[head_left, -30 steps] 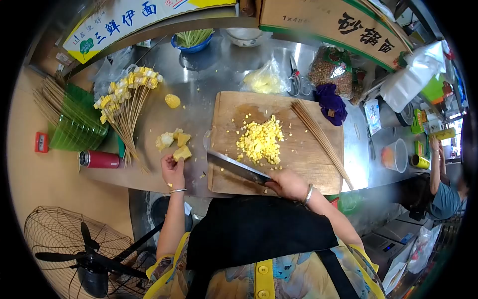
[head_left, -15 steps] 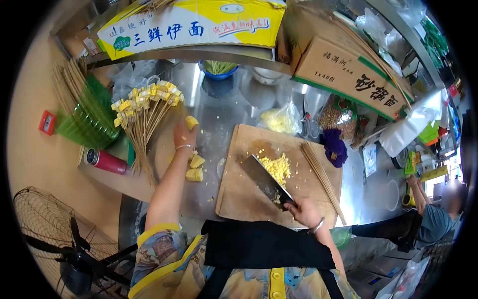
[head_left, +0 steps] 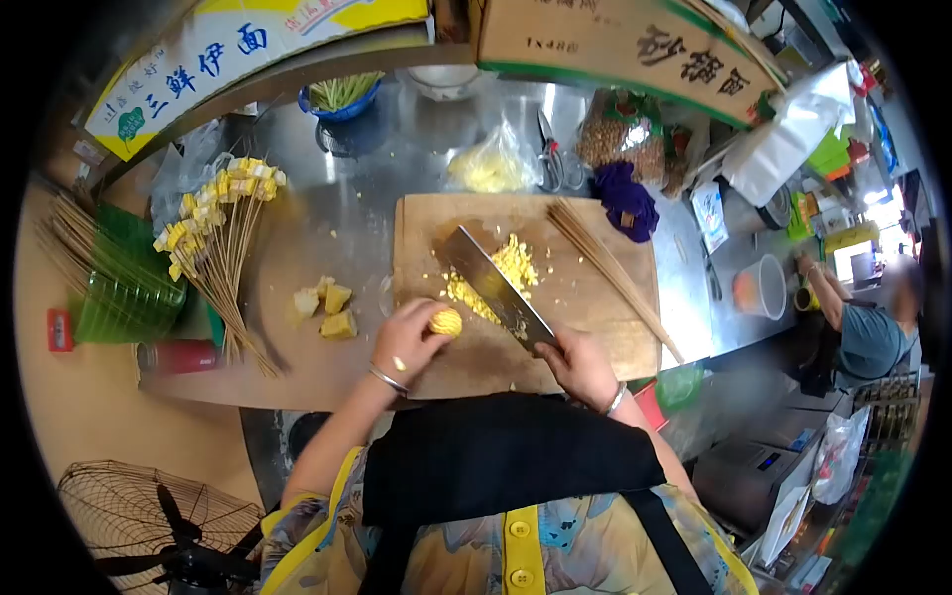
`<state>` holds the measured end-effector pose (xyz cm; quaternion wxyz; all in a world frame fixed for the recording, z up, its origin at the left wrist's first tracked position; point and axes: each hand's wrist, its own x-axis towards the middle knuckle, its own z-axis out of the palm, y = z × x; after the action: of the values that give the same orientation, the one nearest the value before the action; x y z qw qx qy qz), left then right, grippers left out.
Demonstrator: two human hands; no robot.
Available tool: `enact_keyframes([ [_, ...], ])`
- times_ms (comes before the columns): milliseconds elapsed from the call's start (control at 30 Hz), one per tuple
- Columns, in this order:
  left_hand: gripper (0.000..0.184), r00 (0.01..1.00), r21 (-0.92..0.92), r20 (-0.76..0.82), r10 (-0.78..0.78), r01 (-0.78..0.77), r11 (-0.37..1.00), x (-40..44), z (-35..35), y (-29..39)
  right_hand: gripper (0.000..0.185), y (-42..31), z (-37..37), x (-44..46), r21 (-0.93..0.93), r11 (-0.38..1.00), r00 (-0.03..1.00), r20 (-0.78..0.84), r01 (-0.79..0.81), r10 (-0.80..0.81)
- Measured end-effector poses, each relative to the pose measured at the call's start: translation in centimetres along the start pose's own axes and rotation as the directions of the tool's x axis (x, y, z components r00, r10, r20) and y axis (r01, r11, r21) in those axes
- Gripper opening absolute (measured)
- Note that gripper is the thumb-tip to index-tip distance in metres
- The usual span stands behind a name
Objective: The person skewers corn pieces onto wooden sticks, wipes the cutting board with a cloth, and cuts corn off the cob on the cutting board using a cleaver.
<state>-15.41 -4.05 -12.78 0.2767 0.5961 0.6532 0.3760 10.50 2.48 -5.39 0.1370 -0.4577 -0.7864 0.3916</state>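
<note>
My left hand [head_left: 409, 342] is closed around a short piece of corn cob [head_left: 445, 321], just over the left front part of the wooden cutting board [head_left: 595, 297]. In my right hand [head_left: 583, 369] is the handle of a cleaver [head_left: 496, 286], its broad blade slanting across the board toward the upper left. Loose chopped corn kernels [head_left: 515, 262] lie on both sides of the blade. Several cut cob pieces [head_left: 338, 325] rest on the metal table left of the board. Thin bamboo skewers [head_left: 615, 273] lie along the board's right side.
Skewered corn pieces [head_left: 213, 203] fan out at the left, near a green basket [head_left: 129, 297] of sticks and a red flask [head_left: 178, 355]. Behind the board are a plastic bag [head_left: 496, 159], scissors [head_left: 555, 159] and a purple cloth [head_left: 627, 201]. A co-worker [head_left: 873, 332] stands at far right.
My left hand has brought the corn piece from beside the cob pieces right, to the board's left front. The cleaver remains in my right hand over the board. The camera view has shifted.
</note>
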Motion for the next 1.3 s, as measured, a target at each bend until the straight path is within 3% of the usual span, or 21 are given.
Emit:
enact_keyframes([
  [67,0.041,1.0,0.084,0.004,0.003,-0.003,0.996,-1.6,2.2,0.9,0.016,0.5,0.5,-0.3,-0.071,0.997,0.999,0.04,0.008,-0.005],
  [133,0.045,0.99,0.204,-0.14,0.002,0.027,0.979,-2.0,3.2,1.6,0.018,1.7,1.2,-0.6,-0.194,0.977,0.994,0.084,0.085,-0.07],
  [233,0.036,0.967,0.16,-0.256,0.016,0.026,0.987,-2.3,3.3,3.0,0.017,1.7,1.5,-1.0,-0.203,0.975,0.989,0.134,0.084,-0.058],
  [333,0.03,0.965,0.179,-0.241,0.102,-0.059,0.982,-2.7,3.2,2.3,0.017,0.8,1.1,-1.3,-0.224,0.968,0.977,0.203,0.108,-0.062],
  [567,0.022,0.969,0.21,-0.231,0.092,-0.043,0.977,-2.4,3.3,2.1,0.015,-0.7,0.9,-1.2,-0.29,0.951,0.947,0.323,0.105,-0.007],
  [633,0.021,0.974,0.247,-0.211,0.084,-0.03,0.969,-2.3,3.3,2.1,0.014,-1.4,1.3,-0.9,-0.397,0.914,0.927,0.366,0.077,0.081],
  [733,0.021,0.977,0.262,-0.199,0.082,-0.027,0.965,-2.2,3.2,2.3,0.017,-2.2,1.4,0.1,-0.359,0.929,0.911,0.407,0.09,0.069],
  [867,0.024,0.961,0.227,-0.243,0.132,-0.076,0.971,-1.7,3.3,2.7,0.017,-0.7,4.8,3.0,-0.373,0.916,0.921,0.389,0.145,0.013],
  [967,0.029,0.972,0.242,-0.223,0.069,-0.014,0.97,-1.6,3.5,3.4,0.015,0.2,5.5,4.1,-0.315,0.933,0.934,0.353,0.172,-0.053],
  [1067,0.038,0.99,0.101,-0.139,0.024,-0.01,0.995,-1.6,3.8,1.8,0.015,1.3,4.4,3.6,-0.185,0.98,0.978,0.204,0.079,-0.041],
  [1167,0.039,0.995,0.0,-0.105,0.002,-0.002,1.0,-1.7,3.3,1.3,0.015,0.9,2.7,2.1,-0.182,0.982,0.982,0.189,0.046,-0.011],
  [1233,0.042,0.989,0.077,-0.107,0.102,-0.095,0.993,-1.5,2.8,2.4,0.015,0.5,1.8,1.2,-0.202,0.978,0.978,0.21,0.045,-0.002],
  [1300,0.04,0.96,0.09,-0.278,0.012,0.014,0.996,-1.7,3.5,3.3,0.015,-0.1,1.1,0.8,-0.225,0.973,0.973,0.231,0.046,0.007],
])
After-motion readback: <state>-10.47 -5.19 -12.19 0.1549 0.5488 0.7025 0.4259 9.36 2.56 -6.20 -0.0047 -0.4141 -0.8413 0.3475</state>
